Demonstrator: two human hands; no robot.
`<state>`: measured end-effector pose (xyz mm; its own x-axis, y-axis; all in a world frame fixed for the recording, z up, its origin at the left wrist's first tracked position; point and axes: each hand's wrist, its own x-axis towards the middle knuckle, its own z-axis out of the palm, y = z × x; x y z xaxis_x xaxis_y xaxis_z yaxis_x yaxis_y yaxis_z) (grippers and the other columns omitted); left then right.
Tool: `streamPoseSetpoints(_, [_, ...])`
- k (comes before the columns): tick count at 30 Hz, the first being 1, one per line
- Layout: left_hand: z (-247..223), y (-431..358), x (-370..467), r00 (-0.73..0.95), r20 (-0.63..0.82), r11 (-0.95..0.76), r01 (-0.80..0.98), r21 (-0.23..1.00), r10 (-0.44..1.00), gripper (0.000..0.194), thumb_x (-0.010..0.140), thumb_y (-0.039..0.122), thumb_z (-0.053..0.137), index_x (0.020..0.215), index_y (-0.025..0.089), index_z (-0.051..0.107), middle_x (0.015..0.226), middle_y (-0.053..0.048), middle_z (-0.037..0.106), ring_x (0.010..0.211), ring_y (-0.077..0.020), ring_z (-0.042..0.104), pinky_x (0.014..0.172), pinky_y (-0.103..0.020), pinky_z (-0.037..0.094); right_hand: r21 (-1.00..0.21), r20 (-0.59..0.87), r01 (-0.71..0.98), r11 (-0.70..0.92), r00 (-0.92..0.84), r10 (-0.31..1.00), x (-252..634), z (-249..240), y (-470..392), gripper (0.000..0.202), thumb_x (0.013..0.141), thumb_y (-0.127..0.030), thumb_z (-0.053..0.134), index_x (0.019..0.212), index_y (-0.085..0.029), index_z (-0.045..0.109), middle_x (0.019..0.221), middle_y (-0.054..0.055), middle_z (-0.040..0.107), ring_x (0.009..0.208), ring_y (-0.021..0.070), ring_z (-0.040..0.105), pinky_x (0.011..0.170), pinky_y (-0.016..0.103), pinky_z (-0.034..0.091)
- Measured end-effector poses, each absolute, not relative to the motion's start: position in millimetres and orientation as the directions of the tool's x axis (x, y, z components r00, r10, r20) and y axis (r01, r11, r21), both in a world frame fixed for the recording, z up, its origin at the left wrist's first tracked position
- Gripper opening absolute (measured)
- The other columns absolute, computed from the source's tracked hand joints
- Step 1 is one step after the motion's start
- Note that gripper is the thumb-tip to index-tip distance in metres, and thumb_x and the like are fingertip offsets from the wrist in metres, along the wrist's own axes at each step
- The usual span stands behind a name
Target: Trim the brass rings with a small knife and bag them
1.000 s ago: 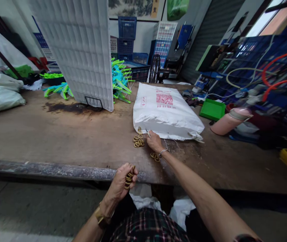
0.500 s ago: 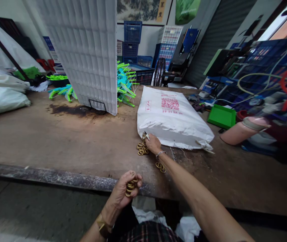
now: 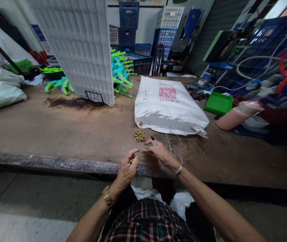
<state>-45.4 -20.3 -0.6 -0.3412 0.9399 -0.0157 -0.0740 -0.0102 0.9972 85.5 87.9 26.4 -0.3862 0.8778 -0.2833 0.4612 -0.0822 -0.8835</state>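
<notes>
My left hand [image 3: 128,168] is curled around several brass rings [image 3: 131,160] near the table's front edge, thumb and forefinger reaching toward my right hand. Between the fingertips of my right hand [image 3: 161,153] is a single brass ring [image 3: 145,149]. The same hand also holds a small pale tool [image 3: 153,142] with a dark pointed tip, which sticks up past the fingers. Just beyond both hands lies a loose pile of brass rings [image 3: 139,136]. One more ring [image 3: 140,124] rests against the near left corner of a white woven bag [image 3: 171,114].
A tall white quilted panel [image 3: 83,50] stands in a black wire holder on the brown table [image 3: 57,134]. Green and turquoise plastic pieces [image 3: 122,74] lie behind it. To the right are a green tray [image 3: 219,103] and a tilted pink cylinder [image 3: 236,116].
My right hand has come back from the bag's corner toward my left hand, now with a ring at its fingertips. My left hand has moved up onto the table edge. The view has tilted down.
</notes>
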Motion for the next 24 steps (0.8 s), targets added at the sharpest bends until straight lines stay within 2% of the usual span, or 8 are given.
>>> streamPoseSetpoints(3, [0, -23, -41, -0.288, 0.099, -0.092, 0.038, 0.995, 0.953, 0.025, 0.076, 0.022, 0.054, 0.098, 0.018, 0.066, 0.082, -0.004, 0.065, 0.071, -0.0138, 0.057, 0.072, -0.025, 0.044, -0.884, -0.45, 0.332, -0.33, -0.41, 0.793, 89, 32, 61, 0.022, 0.06, -0.025, 0.05, 0.081, -0.02, 0.049, 0.049, -0.01, 0.042, 0.037, 0.0045, 0.025, 0.038, 0.019, 0.015])
streamPoseSetpoints(5, [1, -25, -38, -0.239, 0.139, -0.126, 0.069, 0.99, 0.961, 0.023, 0.077, 0.021, 0.052, 0.095, 0.018, 0.067, 0.093, -0.007, 0.067, 0.083, -0.0166, 0.059, 0.079, -0.027, 0.043, -0.859, -0.511, 0.259, -0.441, -0.442, 0.737, 90, 35, 50, 0.022, 0.057, -0.023, 0.051, 0.08, -0.021, 0.047, 0.049, -0.011, 0.043, 0.035, 0.0029, 0.021, 0.036, 0.018, 0.012])
streamPoseSetpoints(9, [6, -31, -35, -0.183, 0.134, -0.121, 0.078, 0.99, 0.974, 0.02, 0.079, 0.024, 0.051, 0.087, 0.018, 0.068, 0.087, -0.005, 0.068, 0.08, -0.0162, 0.059, 0.075, -0.025, 0.043, -0.834, -0.541, 0.196, -0.517, -0.479, 0.691, 92, 39, 38, 0.021, 0.058, -0.023, 0.051, 0.078, -0.021, 0.046, 0.051, -0.01, 0.045, 0.033, 0.0018, 0.019, 0.035, 0.017, 0.011])
streamPoseSetpoints(12, [10, -35, -32, -0.2, 0.066, -0.053, 0.069, 0.996, 0.978, 0.018, 0.079, 0.027, 0.051, 0.078, 0.017, 0.066, 0.068, -0.001, 0.063, 0.062, -0.0122, 0.054, 0.062, -0.022, 0.041, -0.882, -0.47, 0.219, -0.417, -0.454, 0.757, 93, 37, 33, 0.016, 0.064, -0.031, 0.052, 0.074, -0.02, 0.047, 0.051, -0.009, 0.044, 0.034, 0.0027, 0.022, 0.035, 0.019, 0.013])
streamPoseSetpoints(15, [11, -38, -31, -0.206, -0.015, 0.019, 0.02, 1.0, 0.978, 0.018, 0.078, 0.03, 0.051, 0.075, 0.017, 0.063, 0.054, 0.004, 0.052, 0.049, -0.0084, 0.044, 0.051, -0.02, 0.036, -0.936, -0.319, 0.283, -0.209, -0.435, 0.842, 93, 33, 29, 0.023, 0.067, -0.04, 0.053, 0.065, -0.018, 0.048, 0.051, -0.008, 0.043, 0.042, 0.0046, 0.03, 0.039, 0.019, 0.021])
streamPoseSetpoints(17, [10, -38, -30, -0.19, -0.068, 0.066, -0.02, 0.998, 0.979, 0.02, 0.078, 0.033, 0.051, 0.075, 0.016, 0.061, 0.05, 0.005, 0.047, 0.044, -0.0072, 0.04, 0.046, -0.019, 0.033, -0.94, -0.247, 0.323, -0.108, -0.428, 0.869, 94, 30, 28, 0.025, 0.067, -0.041, 0.052, 0.061, -0.017, 0.048, 0.052, -0.007, 0.042, 0.048, 0.0059, 0.034, 0.044, 0.019, 0.026])
streamPoseSetpoints(19, [9, -38, -29, -0.141, -0.149, 0.138, -0.085, 0.987, 0.979, 0.023, 0.078, 0.038, 0.051, 0.075, 0.016, 0.057, 0.049, 0.006, 0.045, 0.041, -0.0065, 0.038, 0.041, -0.018, 0.031, -0.932, -0.222, 0.355, -0.068, -0.412, 0.884, 94, 29, 27, 0.023, 0.067, -0.039, 0.052, 0.06, -0.017, 0.048, 0.054, -0.006, 0.042, 0.051, 0.0068, 0.036, 0.047, 0.019, 0.028])
streamPoseSetpoints(24, [11, -40, -26, -0.005, -0.315, 0.299, -0.298, 0.907, 0.949, 0.028, 0.073, 0.045, 0.056, 0.077, 0.017, 0.05, 0.06, 0.005, 0.051, 0.04, -0.0046, 0.041, 0.034, -0.015, 0.029, -0.915, -0.208, 0.403, -0.033, -0.399, 0.893, 93, 29, 27, 0.022, 0.068, -0.038, 0.05, 0.06, -0.018, 0.048, 0.055, -0.005, 0.044, 0.053, 0.0084, 0.037, 0.05, 0.021, 0.029])
